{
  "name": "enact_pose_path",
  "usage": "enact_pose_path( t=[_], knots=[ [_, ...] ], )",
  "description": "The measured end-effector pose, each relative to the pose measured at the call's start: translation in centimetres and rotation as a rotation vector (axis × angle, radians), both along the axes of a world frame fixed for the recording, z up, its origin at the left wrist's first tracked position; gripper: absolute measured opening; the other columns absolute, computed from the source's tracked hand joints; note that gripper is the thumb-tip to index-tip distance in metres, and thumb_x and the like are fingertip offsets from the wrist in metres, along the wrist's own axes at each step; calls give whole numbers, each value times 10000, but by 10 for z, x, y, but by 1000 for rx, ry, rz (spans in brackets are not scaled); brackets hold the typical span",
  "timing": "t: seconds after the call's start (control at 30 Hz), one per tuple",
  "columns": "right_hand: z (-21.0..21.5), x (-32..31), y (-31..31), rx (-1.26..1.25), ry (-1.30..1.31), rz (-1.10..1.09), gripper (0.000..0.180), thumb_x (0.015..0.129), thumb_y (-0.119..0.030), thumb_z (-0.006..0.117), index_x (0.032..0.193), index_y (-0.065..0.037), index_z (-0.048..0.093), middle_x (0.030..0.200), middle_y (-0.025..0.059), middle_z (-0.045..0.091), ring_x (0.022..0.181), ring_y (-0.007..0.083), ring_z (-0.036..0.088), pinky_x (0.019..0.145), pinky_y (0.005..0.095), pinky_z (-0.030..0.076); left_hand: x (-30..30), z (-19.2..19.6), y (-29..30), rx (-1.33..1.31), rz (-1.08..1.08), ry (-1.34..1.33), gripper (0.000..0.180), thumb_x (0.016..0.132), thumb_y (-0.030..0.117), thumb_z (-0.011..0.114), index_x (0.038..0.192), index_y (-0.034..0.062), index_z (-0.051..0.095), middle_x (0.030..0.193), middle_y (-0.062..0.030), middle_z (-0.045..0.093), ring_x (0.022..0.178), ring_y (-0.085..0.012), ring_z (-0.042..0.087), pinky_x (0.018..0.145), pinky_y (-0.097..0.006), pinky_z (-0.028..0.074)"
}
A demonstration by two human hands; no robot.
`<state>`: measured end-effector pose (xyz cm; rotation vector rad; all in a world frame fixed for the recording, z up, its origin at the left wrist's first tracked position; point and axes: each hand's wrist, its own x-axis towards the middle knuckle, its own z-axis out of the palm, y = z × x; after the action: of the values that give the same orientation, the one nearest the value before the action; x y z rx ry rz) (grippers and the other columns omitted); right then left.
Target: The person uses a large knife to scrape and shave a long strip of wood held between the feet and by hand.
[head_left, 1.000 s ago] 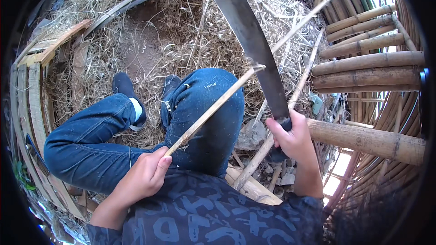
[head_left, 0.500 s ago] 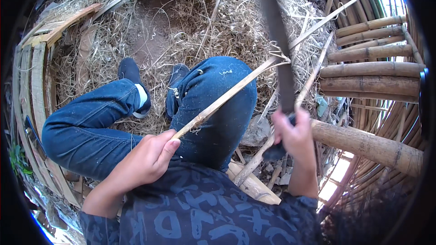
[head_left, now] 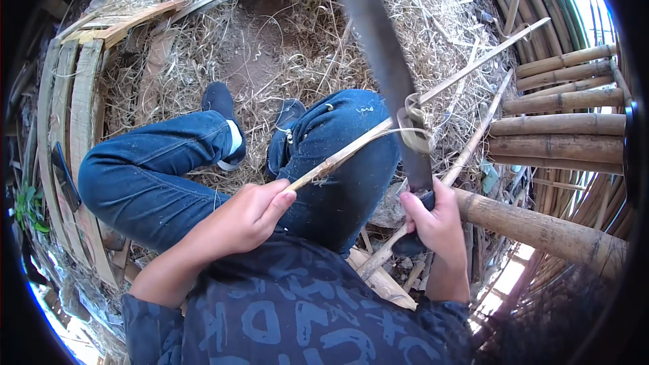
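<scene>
Pale shavings point(head_left: 186, 61) litter the earthen ground point(head_left: 253, 61). Over a denim-clad knee point(head_left: 362, 111) slants a slim, straw-coloured strip point(head_left: 351, 149), brownish near its lower end, with a loose curl point(head_left: 413, 128) at the machete's point(head_left: 382, 47) grey blade. The left hand point(head_left: 250, 220) pinches the strip's near end; the right hand point(head_left: 436, 223) wraps the machete's dark handle. Bamboo poles point(head_left: 561, 125) lie rightward.
</scene>
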<state>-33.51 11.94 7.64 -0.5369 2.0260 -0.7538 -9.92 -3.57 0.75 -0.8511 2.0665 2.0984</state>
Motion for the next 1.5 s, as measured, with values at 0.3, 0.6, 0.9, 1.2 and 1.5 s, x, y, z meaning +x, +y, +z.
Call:
enact_pose_path(
  t=[0.3, 0.6, 0.9, 1.2, 1.5],
  knots=[
    [-15, 7, 8, -94, -53, 73, 198, 833, -135, 684, 922, 24, 607, 641, 18, 589, 537, 51, 529, 481, 236, 413, 0, -10, 3, -45, 9, 40, 330, 1017, 267, 405, 847, -6, 477, 590, -196, 480, 561, -399, 505, 546, -441, 386],
    [-23, 18, 13, -61, -72, 203, 181, 865, -110, 648, 991, 12, 603, 652, -1, 583, 510, 52, 521, 456, 220, 414, 2, -21, 9, -61, 49, 126, 325, 1021, 259, 393, 855, -10, 472, 577, -164, 455, 511, -335, 452, 531, -418, 366],
    [-25, 10, 10, -100, -440, 102, 120, 889, -102, 627, 894, 0, 563, 603, -12, 539, 478, 53, 500, 444, 224, 406, 3, -17, 6, -25, 37, 90, 318, 1021, 262, 390, 896, -13, 489, 608, -171, 461, 555, -323, 457, 575, -409, 391],
    [-19, 15, 8, -59, -158, 169, 163, 873, -121, 647, 945, 12, 587, 621, -9, 552, 494, 45, 504, 452, 207, 403, 3, -22, 7, -71, 32, 126, 299, 1023, 240, 380, 908, -15, 487, 612, -179, 475, 551, -322, 477, 561, -408, 389],
    [-18, 6, 7, -34, -328, 190, 119, 871, -84, 634, 909, 6, 566, 603, -1, 543, 475, 61, 504, 448, 218, 404, 3, -19, 7, -109, 34, 98, 291, 1019, 246, 403, 914, -11, 489, 613, -210, 478, 560, -372, 488, 555, -428, 378]
  ],
)
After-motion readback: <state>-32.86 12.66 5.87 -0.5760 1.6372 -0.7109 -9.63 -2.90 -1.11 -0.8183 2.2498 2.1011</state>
